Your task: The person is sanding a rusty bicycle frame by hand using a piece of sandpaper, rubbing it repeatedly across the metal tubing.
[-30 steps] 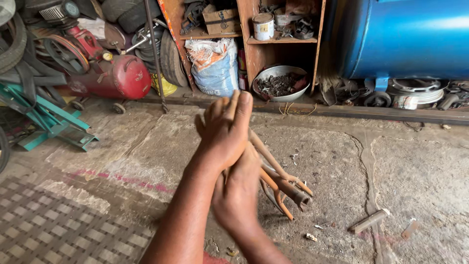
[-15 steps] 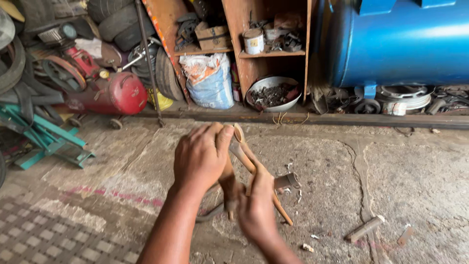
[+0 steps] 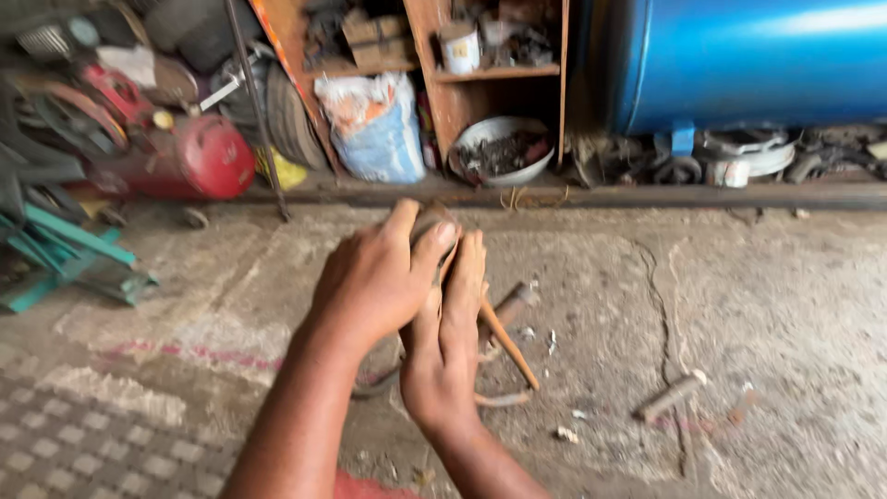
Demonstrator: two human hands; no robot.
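My left hand (image 3: 370, 282) comes in from the lower left and curls over the rounded brown top of a wooden-handled tool (image 3: 427, 225). My right hand (image 3: 448, 346) presses against the same tool from below, its fingers straight up along it. Both hands meet above the concrete floor, and most of the tool is hidden between them. A thin orange-brown wooden stick (image 3: 510, 346) juts down to the right from under my right hand. A rusty metal end (image 3: 514, 300) shows just behind it. How these parts join is unclear.
A metal bolt-like piece (image 3: 670, 395) lies on the floor to the right. Along the back stand a red tank (image 3: 208, 157), a white-and-blue sack (image 3: 374, 125), a wooden shelf (image 3: 480, 74), a metal bowl of scraps (image 3: 504, 152) and a big blue tank (image 3: 758, 55). A green frame (image 3: 65, 249) is at left.
My hands have dropped lower and drawn together. The left fingers, stretched out a second ago, now curl over the tool's top, and the sticks that stuck out wide are mostly covered.
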